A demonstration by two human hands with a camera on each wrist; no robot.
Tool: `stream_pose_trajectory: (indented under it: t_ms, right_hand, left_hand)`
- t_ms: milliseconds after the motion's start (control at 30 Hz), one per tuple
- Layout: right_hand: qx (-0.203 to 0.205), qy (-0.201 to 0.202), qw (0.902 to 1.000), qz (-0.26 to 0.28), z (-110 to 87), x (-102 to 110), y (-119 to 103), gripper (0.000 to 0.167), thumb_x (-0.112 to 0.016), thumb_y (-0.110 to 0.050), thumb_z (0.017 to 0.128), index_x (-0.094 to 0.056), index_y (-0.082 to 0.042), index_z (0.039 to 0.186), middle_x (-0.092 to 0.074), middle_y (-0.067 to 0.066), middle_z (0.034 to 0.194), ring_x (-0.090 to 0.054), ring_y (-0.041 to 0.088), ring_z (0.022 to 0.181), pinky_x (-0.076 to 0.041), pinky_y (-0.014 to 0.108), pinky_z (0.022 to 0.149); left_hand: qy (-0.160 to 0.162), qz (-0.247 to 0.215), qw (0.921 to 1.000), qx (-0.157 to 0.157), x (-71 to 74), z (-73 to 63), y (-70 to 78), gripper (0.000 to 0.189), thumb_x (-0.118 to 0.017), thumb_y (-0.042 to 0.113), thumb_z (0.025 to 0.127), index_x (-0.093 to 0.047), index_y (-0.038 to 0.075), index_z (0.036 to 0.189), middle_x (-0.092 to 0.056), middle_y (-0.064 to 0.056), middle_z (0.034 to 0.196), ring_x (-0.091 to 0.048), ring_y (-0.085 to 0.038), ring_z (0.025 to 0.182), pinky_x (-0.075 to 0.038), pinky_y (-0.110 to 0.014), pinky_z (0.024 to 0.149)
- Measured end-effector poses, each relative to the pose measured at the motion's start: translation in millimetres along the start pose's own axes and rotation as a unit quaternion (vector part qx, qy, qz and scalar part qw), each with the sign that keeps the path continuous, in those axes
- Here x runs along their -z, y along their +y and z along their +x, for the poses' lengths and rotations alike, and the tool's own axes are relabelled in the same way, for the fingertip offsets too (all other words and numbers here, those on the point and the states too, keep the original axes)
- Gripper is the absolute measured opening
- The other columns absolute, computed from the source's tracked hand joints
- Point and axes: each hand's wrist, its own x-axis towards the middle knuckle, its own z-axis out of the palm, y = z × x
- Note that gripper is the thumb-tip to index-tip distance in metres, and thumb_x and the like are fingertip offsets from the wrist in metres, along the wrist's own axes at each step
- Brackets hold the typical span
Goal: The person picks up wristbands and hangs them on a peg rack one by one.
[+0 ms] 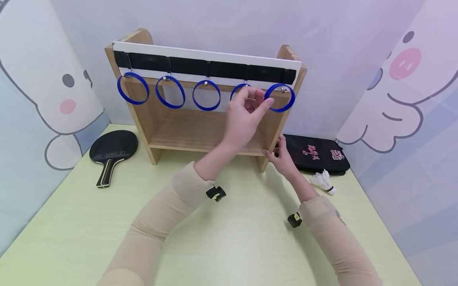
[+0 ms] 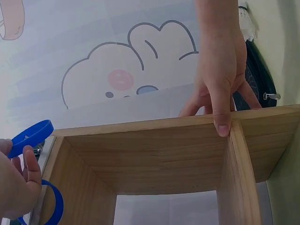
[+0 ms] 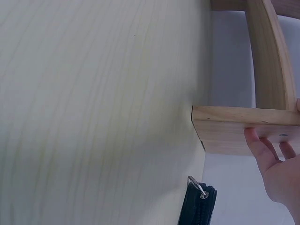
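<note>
A wooden shelf [image 1: 200,127] stands on the table, with several blue rings hanging from small hooks along its white and black top strip [image 1: 187,66]. My left hand [image 1: 243,115] pinches the rightmost blue ring [image 1: 282,109] between thumb and fingers, beside its hook. The same blue ring [image 2: 35,134] appears tilted in the left wrist view. Partly behind my left hand is the neighbouring ring [image 1: 233,92]. Low on the shelf's right side panel, my right hand [image 1: 285,161] grips it, thumb at the front edge and fingers against the outer face [image 3: 269,133].
A black table tennis bat [image 1: 114,145] lies left of the shelf. To the right lie a black zipped case [image 1: 311,155] and, in front of it, a white shuttlecock [image 1: 323,182]. Walls with cartoon prints enclose the table's back and sides.
</note>
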Motion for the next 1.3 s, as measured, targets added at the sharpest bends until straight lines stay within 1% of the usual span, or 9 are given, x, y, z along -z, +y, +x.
stream_pose_trajectory:
  t_ms: [133, 300, 500, 633, 767, 867, 1167, 1233, 1300]
  right_hand:
    - [0.001, 0.000, 1.0000, 0.000, -0.6, 0, 0, 0.075, -0.057, -0.009, 0.093, -0.005, -0.015, 0.148, -0.025, 0.025, 0.142, -0.046, 0.046, 0.115, -0.049, 0.056, 0.085]
    - [0.002, -0.001, 1.0000, 0.001, -0.3, 0, 1, 0.077, -0.057, -0.010, 0.093, -0.004, -0.016, 0.148, -0.025, 0.025, 0.142, -0.046, 0.045, 0.115, -0.050, 0.056, 0.085]
    - [0.007, -0.003, 1.0000, 0.003, 0.9, -1, 2, 0.076, -0.057, -0.009, 0.093, -0.005, -0.016, 0.148, -0.025, 0.026, 0.142, -0.046, 0.047, 0.115, -0.050, 0.057, 0.084]
    - [0.010, -0.003, 0.9999, 0.008, 1.9, -1, 4, 0.076, -0.057, -0.009, 0.093, -0.005, -0.016, 0.148, -0.026, 0.025, 0.142, -0.046, 0.045, 0.115, -0.050, 0.057, 0.083]
    - [0.010, -0.004, 0.9999, 0.005, 1.6, -1, 4, 0.076, -0.057, -0.009, 0.093, -0.005, -0.015, 0.148, -0.026, 0.025, 0.142, -0.047, 0.045, 0.115, -0.051, 0.055, 0.084]
    - [0.010, -0.002, 0.9999, -0.002, 0.5, -1, 2, 0.076, -0.057, -0.009, 0.093, -0.005, -0.015, 0.148, -0.026, 0.026, 0.142, -0.047, 0.046, 0.114, -0.050, 0.055, 0.084]
    - [0.032, 0.014, 0.9985, -0.042, 0.5, 3, -3, 0.076, -0.061, -0.007, 0.090, -0.010, -0.011, 0.146, -0.031, 0.027, 0.139, -0.050, 0.045, 0.109, -0.051, 0.051, 0.077]
    - [0.031, 0.010, 0.9981, -0.053, 2.1, 7, 4, 0.077, -0.063, -0.013, 0.090, -0.011, -0.016, 0.146, -0.032, 0.023, 0.141, -0.050, 0.043, 0.112, -0.054, 0.047, 0.073]
    - [0.022, 0.002, 0.9979, -0.061, -0.4, 11, -1, 0.077, -0.064, -0.016, 0.090, -0.012, -0.018, 0.147, -0.032, 0.022, 0.143, -0.050, 0.043, 0.115, -0.055, 0.049, 0.071]
  left_hand:
    - [0.015, 0.024, 0.9995, -0.016, -4.4, -0.8, -4.7, 0.026, -0.069, 0.020, 0.087, -0.059, 0.002, 0.102, -0.061, -0.008, 0.087, -0.058, -0.011, 0.076, -0.050, -0.020, 0.067]
    - [0.020, 0.033, 0.9991, -0.018, -6.4, -2.2, -10.8, 0.025, -0.069, 0.020, 0.087, -0.059, 0.001, 0.100, -0.061, -0.007, 0.086, -0.058, -0.010, 0.074, -0.050, -0.020, 0.067]
    - [0.012, 0.057, 0.9980, -0.023, -3.7, -6.5, -16.2, 0.024, -0.070, 0.019, 0.086, -0.061, 0.001, 0.100, -0.061, -0.007, 0.085, -0.059, -0.010, 0.074, -0.052, -0.020, 0.068]
    - [0.002, 0.081, 0.9961, -0.037, 0.2, -9.1, -19.4, 0.025, -0.070, 0.019, 0.085, -0.062, 0.002, 0.101, -0.062, -0.006, 0.086, -0.060, -0.009, 0.075, -0.053, -0.020, 0.070]
    - [-0.005, 0.097, 0.9941, -0.047, 6.8, -10.4, -19.0, 0.023, -0.070, 0.017, 0.086, -0.063, 0.002, 0.102, -0.063, -0.006, 0.088, -0.061, -0.008, 0.077, -0.053, -0.020, 0.070]
    - [-0.012, 0.105, 0.9934, -0.043, 13.3, -12.9, -15.3, 0.022, -0.070, 0.015, 0.086, -0.063, 0.002, 0.103, -0.064, -0.006, 0.089, -0.062, -0.007, 0.078, -0.053, -0.019, 0.070]
    - [-0.063, 0.136, 0.9879, -0.040, 38.6, -24.7, 3.3, 0.022, -0.069, 0.018, 0.087, -0.064, 0.005, 0.104, -0.064, -0.002, 0.093, -0.059, -0.007, 0.082, -0.053, -0.022, 0.069]
    - [-0.073, 0.144, 0.9860, -0.043, 45.9, -28.0, 7.5, 0.023, -0.069, 0.017, 0.087, -0.064, 0.004, 0.105, -0.064, -0.003, 0.093, -0.059, -0.007, 0.083, -0.052, -0.023, 0.070]
    - [-0.079, 0.152, 0.9838, -0.055, 53.4, -31.3, 10.8, 0.025, -0.070, 0.017, 0.086, -0.064, 0.003, 0.106, -0.064, -0.004, 0.094, -0.058, -0.008, 0.084, -0.052, -0.023, 0.070]
